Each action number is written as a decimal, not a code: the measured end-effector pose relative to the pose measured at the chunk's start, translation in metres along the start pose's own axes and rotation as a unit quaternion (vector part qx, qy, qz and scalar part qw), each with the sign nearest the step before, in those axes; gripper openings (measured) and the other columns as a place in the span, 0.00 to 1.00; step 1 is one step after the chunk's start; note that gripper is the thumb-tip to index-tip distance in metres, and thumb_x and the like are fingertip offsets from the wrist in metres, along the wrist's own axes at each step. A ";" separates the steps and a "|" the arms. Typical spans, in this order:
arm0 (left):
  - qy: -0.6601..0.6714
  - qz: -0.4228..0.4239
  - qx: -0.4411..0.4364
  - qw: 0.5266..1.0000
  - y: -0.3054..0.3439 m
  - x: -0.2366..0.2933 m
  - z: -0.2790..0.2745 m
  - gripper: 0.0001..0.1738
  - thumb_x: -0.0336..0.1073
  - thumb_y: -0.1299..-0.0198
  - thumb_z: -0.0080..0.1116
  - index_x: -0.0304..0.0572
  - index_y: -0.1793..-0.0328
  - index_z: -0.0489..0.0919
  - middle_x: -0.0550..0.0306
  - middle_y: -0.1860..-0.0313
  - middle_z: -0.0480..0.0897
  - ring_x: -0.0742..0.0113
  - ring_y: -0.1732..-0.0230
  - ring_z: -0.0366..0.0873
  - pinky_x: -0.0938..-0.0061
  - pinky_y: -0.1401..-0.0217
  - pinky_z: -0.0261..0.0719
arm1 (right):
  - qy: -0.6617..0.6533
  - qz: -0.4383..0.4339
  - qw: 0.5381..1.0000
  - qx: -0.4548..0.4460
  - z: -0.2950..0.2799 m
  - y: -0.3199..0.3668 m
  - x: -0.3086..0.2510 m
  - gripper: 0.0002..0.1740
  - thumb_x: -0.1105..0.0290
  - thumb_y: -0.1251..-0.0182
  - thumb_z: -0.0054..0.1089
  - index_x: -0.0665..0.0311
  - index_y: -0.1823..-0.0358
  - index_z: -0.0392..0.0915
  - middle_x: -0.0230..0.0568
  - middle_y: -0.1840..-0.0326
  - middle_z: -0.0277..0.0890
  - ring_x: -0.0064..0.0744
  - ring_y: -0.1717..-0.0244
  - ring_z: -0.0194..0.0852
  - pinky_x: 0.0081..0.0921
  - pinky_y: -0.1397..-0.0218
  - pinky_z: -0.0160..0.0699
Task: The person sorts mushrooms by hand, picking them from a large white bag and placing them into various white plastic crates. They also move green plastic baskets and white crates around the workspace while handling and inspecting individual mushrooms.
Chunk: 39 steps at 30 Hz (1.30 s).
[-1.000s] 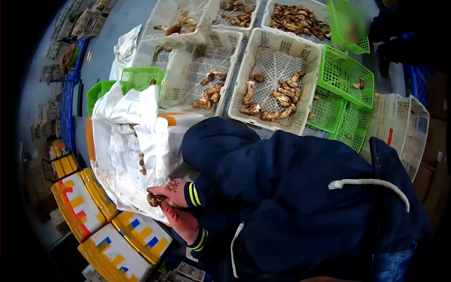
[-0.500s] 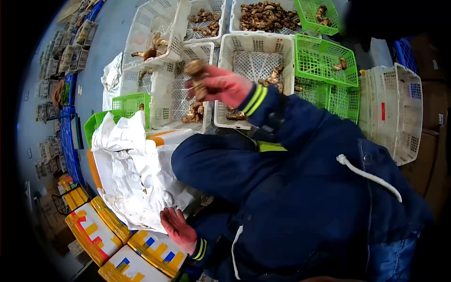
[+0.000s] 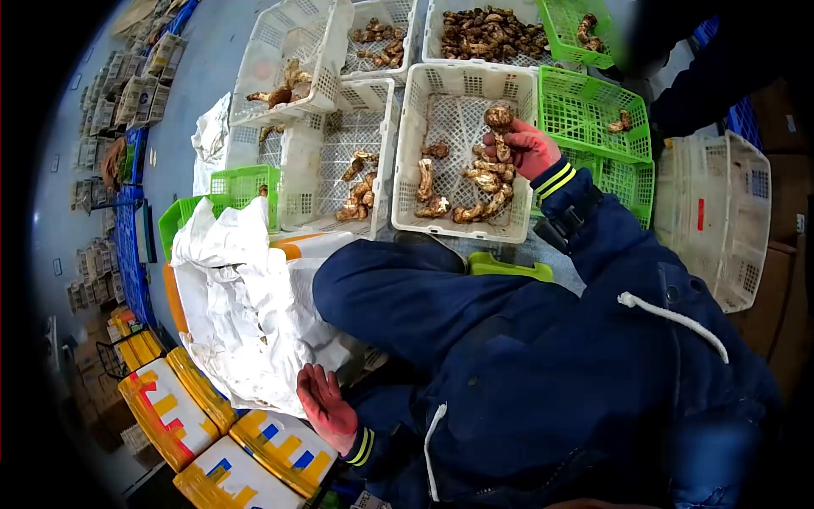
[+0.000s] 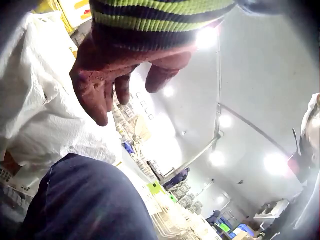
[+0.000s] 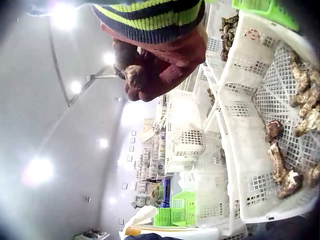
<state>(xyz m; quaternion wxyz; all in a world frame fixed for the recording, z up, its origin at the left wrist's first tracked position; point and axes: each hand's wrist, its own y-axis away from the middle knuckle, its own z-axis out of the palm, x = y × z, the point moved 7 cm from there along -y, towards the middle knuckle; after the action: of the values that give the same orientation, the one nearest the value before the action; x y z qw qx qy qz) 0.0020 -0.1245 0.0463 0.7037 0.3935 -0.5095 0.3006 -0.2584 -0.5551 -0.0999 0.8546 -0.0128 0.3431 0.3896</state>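
Observation:
My right hand (image 3: 532, 151) pinches a brown mushroom (image 3: 498, 118) by its stem, cap upward, over the right side of a white crate (image 3: 400, 182). Several mushrooms (image 3: 483, 178) lie below it on the crate's mesh bottom. In the right wrist view, the right hand (image 5: 162, 62) has its fingers around the mushroom's stem (image 5: 134, 76). My left hand (image 3: 327, 411) is held palm up with fingers spread, beside a crumpled white sheet (image 3: 246, 331), and holds nothing. The left wrist view shows the left hand (image 4: 117, 70) with its fingers hanging apart near the sheet (image 4: 50, 110).
Other white crates (image 3: 383, 153) with mushrooms stand at the left and back. Green baskets (image 3: 593, 106) are on the right, beside stacked white crates (image 3: 712, 220). Taped boxes (image 3: 170, 407) stand at the lower left. A dark-clothed person (image 3: 721, 68) is at the upper right.
My right hand has moved from the sheet, past the left crates, to above the middle crate with the mushroom. The left hand parted from the mushroom and stays near the sheet.

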 end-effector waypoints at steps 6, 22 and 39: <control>0.013 -0.003 0.012 1.000 0.001 -0.001 -0.004 0.25 0.45 0.34 0.37 0.36 0.38 0.61 0.50 0.39 0.66 0.60 0.41 0.66 0.69 0.40 0.65 | -0.096 0.020 0.994 -0.046 0.010 0.002 0.007 0.19 0.75 0.38 0.44 0.66 0.44 0.62 0.48 0.52 0.71 0.38 0.54 0.73 0.31 0.51 0.73; 0.010 -0.003 0.013 1.000 0.004 -0.005 -0.006 0.24 0.44 0.34 0.36 0.36 0.38 0.60 0.49 0.38 0.65 0.58 0.41 0.65 0.67 0.41 0.64 | 0.240 -0.141 0.959 -0.046 0.054 -0.003 0.003 0.36 0.82 0.47 0.54 0.68 0.35 0.52 0.37 0.44 0.64 0.24 0.46 0.63 0.21 0.41 0.59; -0.068 0.049 -0.048 0.995 -0.005 0.006 0.087 0.23 0.43 0.34 0.37 0.36 0.38 0.58 0.51 0.43 0.67 0.64 0.44 0.66 0.71 0.39 0.60 | 0.426 -0.367 0.741 -0.368 0.322 0.112 0.127 0.19 0.65 0.44 0.45 0.63 0.51 0.68 0.42 0.66 0.73 0.40 0.66 0.74 0.30 0.64 0.73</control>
<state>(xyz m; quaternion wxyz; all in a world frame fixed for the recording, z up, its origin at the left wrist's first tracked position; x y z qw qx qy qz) -0.0334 -0.2016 0.0653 0.6698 0.3540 -0.5886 0.2822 -0.0901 -0.3002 0.0977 0.6253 -0.6154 0.4701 0.0962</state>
